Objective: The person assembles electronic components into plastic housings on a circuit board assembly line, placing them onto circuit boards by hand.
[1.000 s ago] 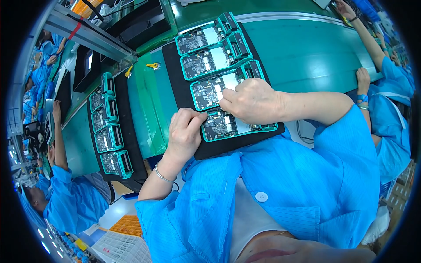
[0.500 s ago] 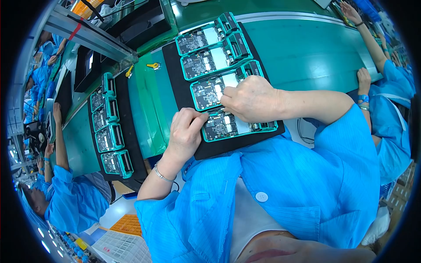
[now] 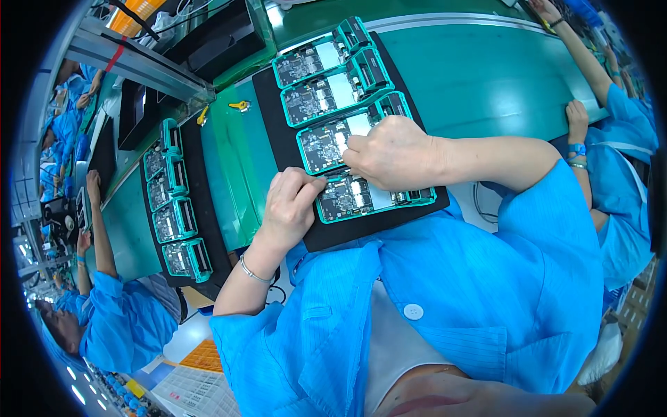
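A row of several teal device housings with bare circuit boards lies on a black mat. At the nearest housing, the thumb and forefinger of my left hand are pinched together at its upper left corner. My right hand is closed, knuckles up, over the gap between that housing and the second housing. What my fingers hold, if anything, is hidden. Farther off sit a third housing and a fourth one, each with a pale silver plate beside its board.
Another black mat on the left carries several similar housings. Yellow-handled fittings stand on the green work surface. A metal post rises at the far left. Co-workers in blue sit at left and right.
The whole view has shifted slightly. My two hands keep nearly the same places and closed grips at the nearest housing.
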Action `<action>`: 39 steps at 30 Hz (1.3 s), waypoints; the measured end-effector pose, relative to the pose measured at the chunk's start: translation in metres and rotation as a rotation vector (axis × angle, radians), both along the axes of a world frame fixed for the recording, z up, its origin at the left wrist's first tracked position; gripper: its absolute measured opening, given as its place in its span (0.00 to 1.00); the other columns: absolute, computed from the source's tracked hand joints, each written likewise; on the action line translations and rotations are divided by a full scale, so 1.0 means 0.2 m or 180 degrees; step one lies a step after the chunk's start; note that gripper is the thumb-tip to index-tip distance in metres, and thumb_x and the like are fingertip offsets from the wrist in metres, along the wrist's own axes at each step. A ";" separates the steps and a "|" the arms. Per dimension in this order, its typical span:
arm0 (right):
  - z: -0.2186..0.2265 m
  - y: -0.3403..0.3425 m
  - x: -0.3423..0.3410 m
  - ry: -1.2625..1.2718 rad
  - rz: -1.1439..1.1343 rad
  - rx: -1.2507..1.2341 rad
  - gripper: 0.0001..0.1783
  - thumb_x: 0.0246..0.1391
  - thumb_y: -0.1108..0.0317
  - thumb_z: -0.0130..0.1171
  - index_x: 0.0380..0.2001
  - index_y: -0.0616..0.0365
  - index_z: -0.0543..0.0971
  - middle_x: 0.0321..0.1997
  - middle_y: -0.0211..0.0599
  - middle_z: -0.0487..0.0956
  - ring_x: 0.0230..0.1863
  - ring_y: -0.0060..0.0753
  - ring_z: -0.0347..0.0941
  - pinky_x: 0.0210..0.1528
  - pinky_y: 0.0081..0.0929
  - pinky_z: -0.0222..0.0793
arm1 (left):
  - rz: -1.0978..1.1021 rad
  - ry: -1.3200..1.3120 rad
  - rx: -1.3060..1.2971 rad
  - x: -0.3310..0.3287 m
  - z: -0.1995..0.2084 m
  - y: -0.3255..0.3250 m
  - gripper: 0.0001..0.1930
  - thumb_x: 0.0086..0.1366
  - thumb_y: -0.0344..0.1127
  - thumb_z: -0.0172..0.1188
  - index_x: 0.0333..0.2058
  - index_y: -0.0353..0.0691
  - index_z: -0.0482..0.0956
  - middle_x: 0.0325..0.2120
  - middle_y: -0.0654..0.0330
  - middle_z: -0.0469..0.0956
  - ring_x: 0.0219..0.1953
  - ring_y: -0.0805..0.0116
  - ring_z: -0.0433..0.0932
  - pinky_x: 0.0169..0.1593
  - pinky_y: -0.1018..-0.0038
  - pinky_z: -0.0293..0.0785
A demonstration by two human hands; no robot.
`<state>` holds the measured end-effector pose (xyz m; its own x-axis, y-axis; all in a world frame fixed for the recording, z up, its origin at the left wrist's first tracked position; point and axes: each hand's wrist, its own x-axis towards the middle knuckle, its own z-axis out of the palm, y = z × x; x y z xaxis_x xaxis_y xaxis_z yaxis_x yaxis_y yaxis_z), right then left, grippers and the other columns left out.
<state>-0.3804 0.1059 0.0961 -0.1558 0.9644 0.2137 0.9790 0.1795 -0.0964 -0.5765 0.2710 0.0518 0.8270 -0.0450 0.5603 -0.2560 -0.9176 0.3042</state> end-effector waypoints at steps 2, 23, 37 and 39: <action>0.00 0.00 0.00 -0.0041 -0.0003 -0.0013 0.13 0.54 0.61 0.66 0.26 0.58 0.78 0.27 0.39 0.77 0.25 0.42 0.81 0.26 0.39 0.76 | 0.0027 -0.0022 0.0010 0.00 0.00 -0.01 0.17 0.44 0.14 0.62 0.35 0.34 0.83 0.30 0.57 0.75 0.35 0.58 0.78 0.36 0.65 0.72; 0.06 -0.06 0.02 -0.0049 -0.0213 0.0218 0.13 0.55 0.60 0.67 0.28 0.56 0.78 0.28 0.37 0.78 0.24 0.41 0.80 0.25 0.38 0.74 | 0.0112 -0.0051 -0.0006 -0.02 -0.01 0.05 0.14 0.49 0.17 0.65 0.36 0.36 0.83 0.32 0.57 0.77 0.38 0.59 0.79 0.40 0.66 0.73; -0.25 -0.20 0.57 0.3377 -0.2228 0.0427 0.26 0.51 0.67 0.75 0.52 0.66 0.80 0.41 0.39 0.85 0.44 0.27 0.79 0.52 0.27 0.73 | 0.1400 0.0582 -0.1213 -0.06 -0.03 0.05 0.22 0.65 0.22 0.61 0.58 0.35 0.78 0.49 0.45 0.79 0.53 0.48 0.80 0.55 0.65 0.77; -0.36 -0.17 0.61 0.4244 -0.1963 0.0567 0.26 0.48 0.68 0.78 0.50 0.65 0.81 0.41 0.34 0.83 0.42 0.23 0.75 0.47 0.24 0.70 | 0.1468 0.0624 -0.1462 -0.07 -0.03 0.05 0.20 0.65 0.23 0.62 0.57 0.34 0.79 0.50 0.46 0.80 0.52 0.53 0.81 0.55 0.66 0.77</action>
